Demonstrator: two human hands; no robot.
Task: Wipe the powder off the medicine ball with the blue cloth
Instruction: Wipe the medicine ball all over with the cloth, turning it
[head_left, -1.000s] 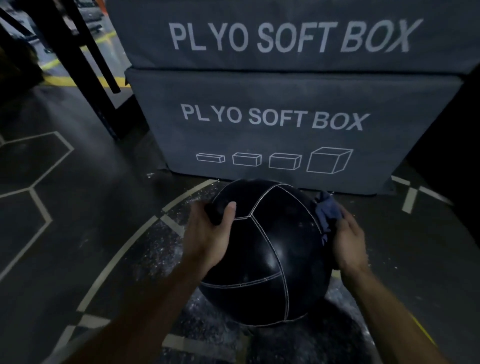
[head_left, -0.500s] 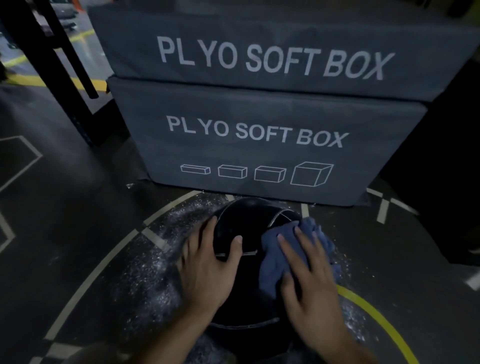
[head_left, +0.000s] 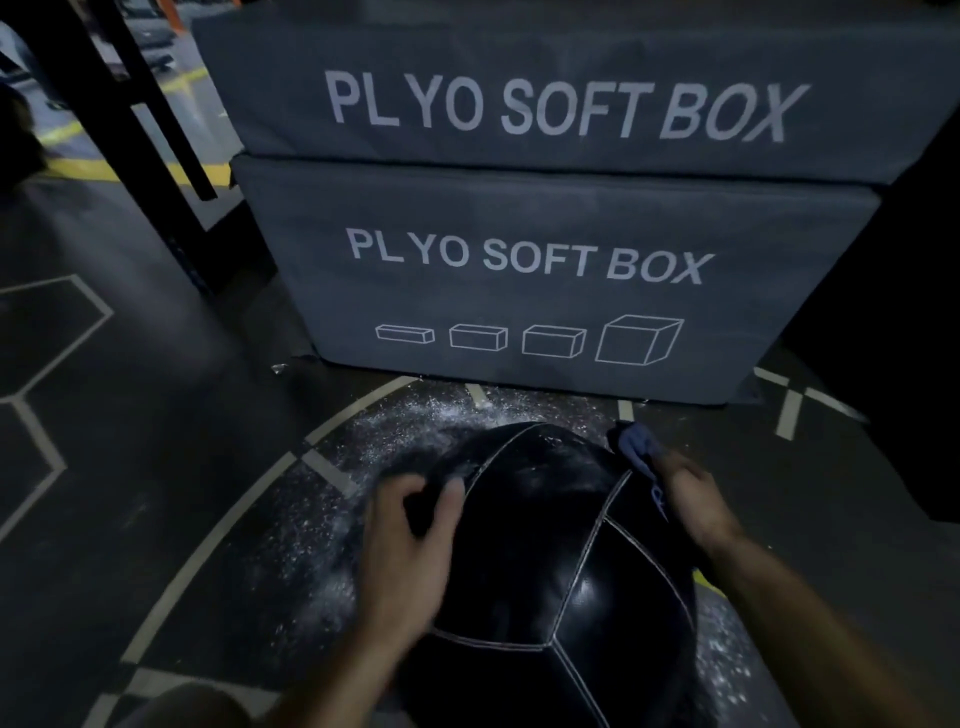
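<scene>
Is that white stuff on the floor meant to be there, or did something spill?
It looks spilled: white powder is scattered over the dark floor around the medicine ball, thickest toward the plyo box. Nothing else stands out.

Stacked plyo boxes (head_left: 545, 291) wall off 12 o'clock, just past the medicine ball (head_left: 561, 561); only a narrow strip of powdered floor (head_left: 156, 441) between them. Ball's 9 o'clock flank taken by left hand (head_left: 405, 551), 2 o'clock flank by right hand (head_left: 691, 499) gripping blue cloth (head_left: 636, 447). Ball top between the hands uncovered. Wide open floor at 9 to 10 o'clock. Black rack posts (head_left: 104, 119) stand at 10 to 11 o'clock, well apart. Dark mass at 3 o'clock, unclear.
</scene>
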